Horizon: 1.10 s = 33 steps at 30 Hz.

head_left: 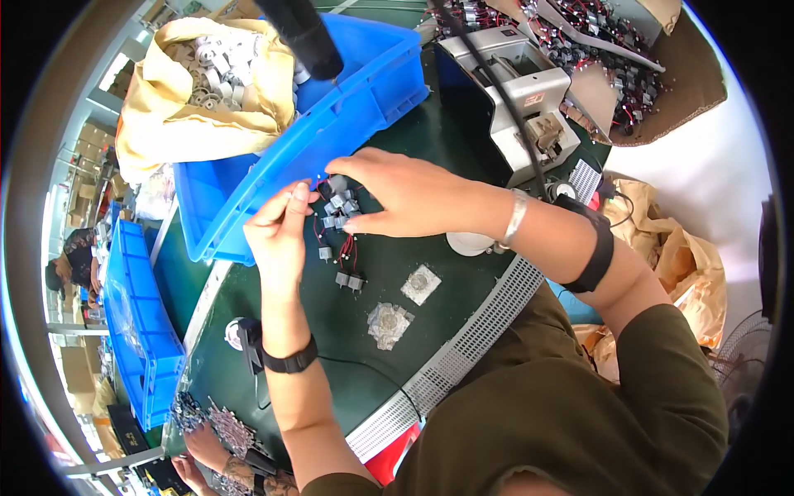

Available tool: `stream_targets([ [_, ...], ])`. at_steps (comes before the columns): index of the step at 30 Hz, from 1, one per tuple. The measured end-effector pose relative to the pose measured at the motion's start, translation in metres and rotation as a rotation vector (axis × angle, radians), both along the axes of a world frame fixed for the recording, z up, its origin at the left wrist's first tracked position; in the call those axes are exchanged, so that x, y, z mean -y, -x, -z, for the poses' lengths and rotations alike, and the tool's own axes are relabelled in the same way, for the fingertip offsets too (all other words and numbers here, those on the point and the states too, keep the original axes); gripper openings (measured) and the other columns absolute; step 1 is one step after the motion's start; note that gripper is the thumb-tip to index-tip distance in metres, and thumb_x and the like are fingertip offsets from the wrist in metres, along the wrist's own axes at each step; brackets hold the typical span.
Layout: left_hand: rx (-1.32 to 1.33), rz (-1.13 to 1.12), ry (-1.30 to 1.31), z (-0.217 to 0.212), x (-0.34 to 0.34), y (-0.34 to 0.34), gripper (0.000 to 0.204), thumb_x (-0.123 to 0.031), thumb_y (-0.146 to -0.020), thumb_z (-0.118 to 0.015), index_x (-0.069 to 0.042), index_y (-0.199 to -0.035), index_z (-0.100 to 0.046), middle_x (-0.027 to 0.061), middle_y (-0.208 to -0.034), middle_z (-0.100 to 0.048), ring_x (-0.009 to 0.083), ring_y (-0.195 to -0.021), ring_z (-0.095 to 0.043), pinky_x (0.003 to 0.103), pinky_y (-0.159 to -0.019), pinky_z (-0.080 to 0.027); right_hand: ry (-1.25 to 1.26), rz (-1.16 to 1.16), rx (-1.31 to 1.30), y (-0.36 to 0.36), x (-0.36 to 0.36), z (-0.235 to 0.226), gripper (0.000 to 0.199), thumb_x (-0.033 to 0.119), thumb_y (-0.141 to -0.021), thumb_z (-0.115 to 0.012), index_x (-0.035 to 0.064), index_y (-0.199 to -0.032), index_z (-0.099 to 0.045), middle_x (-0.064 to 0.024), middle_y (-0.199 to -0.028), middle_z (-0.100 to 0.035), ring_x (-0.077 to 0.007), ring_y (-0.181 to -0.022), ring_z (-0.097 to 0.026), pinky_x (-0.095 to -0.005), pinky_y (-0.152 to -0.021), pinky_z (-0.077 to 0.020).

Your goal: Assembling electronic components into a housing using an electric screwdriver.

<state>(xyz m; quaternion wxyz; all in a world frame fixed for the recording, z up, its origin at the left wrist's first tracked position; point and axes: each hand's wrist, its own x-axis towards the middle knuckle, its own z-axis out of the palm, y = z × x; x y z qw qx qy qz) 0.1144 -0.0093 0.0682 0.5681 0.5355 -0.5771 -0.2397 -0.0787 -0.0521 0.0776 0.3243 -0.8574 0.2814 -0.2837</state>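
Note:
My left hand [279,233] is closed in a pinch beside the blue bin's wall, its thumb pressed to the fingers. What sits in that pinch is too small to make out. Across from it, my right hand [409,194] reaches in from the right with thumb and index finger spread apart. Between and below the two hands lies a small heap of grey motors [337,220] with red and dark wires, partly hidden by my fingers. Closer to me, a pair of these motors [349,282] rests on the green table [463,285].
A blue bin [364,103] holds a yellow bag [194,136] of white plastic parts. At the right back stand a metal bench machine [529,107] and a carton [686,83] of wired motors. Two small crumpled pieces [389,325] lie near me. Another person's hands [205,446] work at lower left.

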Motion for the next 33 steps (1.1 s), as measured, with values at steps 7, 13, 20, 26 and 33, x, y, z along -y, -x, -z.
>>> stream_targets([
  [7, 0.003, 0.094, 0.064, -0.027, -0.027, 0.036, 0.009, -0.004, -0.084, -0.063, 0.002, -0.087, -0.068, 0.0087, -0.076, -0.066, 0.0104, -0.069, -0.059, 0.023, -0.066, -0.047, -0.33, -0.159, 0.276, -0.013, -0.006, -0.013, 0.023, 0.009, -0.081, -0.064, 0.0014, -0.102, -0.059, -0.0111, -0.092, -0.063, -0.0221, -0.08, -0.063, -0.0319, -0.071, -0.0501],
  [13, 0.187, -0.119, 0.338, -0.086, 0.002, -0.002, 0.011, -0.005, -0.08, -0.065, -0.001, -0.09, -0.063, 0.0089, -0.086, -0.065, 0.0134, -0.077, -0.06, 0.027, -0.073, -0.048, -0.361, -0.12, 0.403, 0.027, -0.008, -0.009, 0.019, 0.001, -0.079, -0.064, 0.0004, -0.097, -0.061, -0.0104, -0.098, -0.059, -0.0156, -0.089, -0.06, -0.0254, -0.075, -0.0499],
  [20, 1.47, -0.195, 0.121, -0.079, 0.228, -0.11, 0.023, -0.007, -0.074, -0.058, -0.004, -0.097, -0.062, 0.0202, -0.105, -0.06, 0.035, -0.095, -0.059, 0.041, -0.084, -0.048, -0.532, -0.088, 0.431, 0.061, -0.004, -0.006, 0.018, -0.003, -0.077, -0.065, 0.0017, -0.094, -0.064, -0.0077, -0.1, -0.056, -0.0133, -0.091, -0.057, -0.0225, -0.075, -0.0478],
  [26, 1.589, -0.262, -0.51, -0.011, 0.308, -0.186, 0.035, -0.009, -0.075, -0.057, -0.005, -0.109, -0.058, 0.0203, -0.108, -0.06, 0.0336, -0.101, -0.058, 0.042, -0.086, -0.047, -0.744, -0.057, 0.486, 0.078, -0.01, -0.003, 0.025, -0.003, -0.078, -0.065, 0.0007, -0.102, -0.058, -0.0064, -0.099, -0.058, -0.0118, -0.089, -0.057, -0.0241, -0.078, -0.0486],
  [33, 1.097, -0.327, 0.004, -0.108, 0.196, -0.113, 0.056, -0.037, -0.068, -0.071, -0.001, -0.108, -0.057, 0.0205, -0.106, -0.06, 0.0316, -0.101, -0.058, 0.038, -0.085, -0.045, -0.745, 0.016, 0.638, 0.087, -0.021, 0.011, 0.041, -0.005, -0.075, -0.068, 0.0054, -0.108, -0.046, -0.0055, -0.102, -0.058, -0.0114, -0.096, -0.057, -0.0246, -0.077, -0.0489],
])
